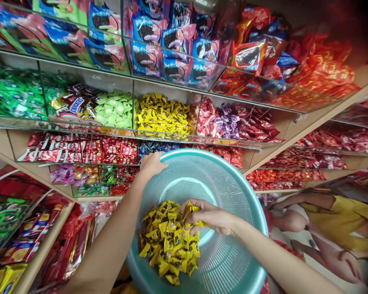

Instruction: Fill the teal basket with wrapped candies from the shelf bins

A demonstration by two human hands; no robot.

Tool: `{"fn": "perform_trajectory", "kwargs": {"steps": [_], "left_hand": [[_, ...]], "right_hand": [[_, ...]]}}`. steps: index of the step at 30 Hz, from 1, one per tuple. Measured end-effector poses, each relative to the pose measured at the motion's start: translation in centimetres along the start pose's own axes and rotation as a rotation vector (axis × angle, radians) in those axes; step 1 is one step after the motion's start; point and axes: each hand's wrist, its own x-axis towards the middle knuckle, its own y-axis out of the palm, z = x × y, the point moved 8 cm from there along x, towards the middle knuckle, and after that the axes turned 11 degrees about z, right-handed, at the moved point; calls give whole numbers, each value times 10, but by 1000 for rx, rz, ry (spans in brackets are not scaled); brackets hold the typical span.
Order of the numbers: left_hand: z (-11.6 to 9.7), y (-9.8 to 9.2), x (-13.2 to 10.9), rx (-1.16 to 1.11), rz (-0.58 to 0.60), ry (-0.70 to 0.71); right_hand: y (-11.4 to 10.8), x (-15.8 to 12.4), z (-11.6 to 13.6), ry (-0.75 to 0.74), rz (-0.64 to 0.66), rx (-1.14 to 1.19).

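A large teal mesh basket point(230, 192) is tilted towards me below the candy shelves. My left hand point(153, 164) grips its far rim at the upper left, fingers curled over the edge. Inside, a heap of yellow wrapped candies point(168, 241) lies on the left side of the basket. My right hand point(210, 217) reaches in from the right and is closed around several of these candies at the top of the heap. More yellow candies point(162, 116) of similar look fill a shelf compartment straight ahead.
Clear-fronted shelves hold green candies point(15, 94), red and purple candies point(219, 118) and blue-pink cookie packs point(176, 45). A person in a yellow shirt point(346, 220) is at the right. Another rack with packaged snacks point(27, 232) stands at the lower left.
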Motion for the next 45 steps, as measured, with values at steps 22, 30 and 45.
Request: {"fn": "perform_trajectory", "kwargs": {"steps": [22,30,45], "left_hand": [[4,-1,4,-40,8,-24],[4,0,4,-33,1,-37],[13,0,2,-35,-6,-66]], "right_hand": [[-3,-12,-16,133,15,-140],[-12,-22,-34,264,-17,-457],[-13,-20,-45,258,6,-480]]}}
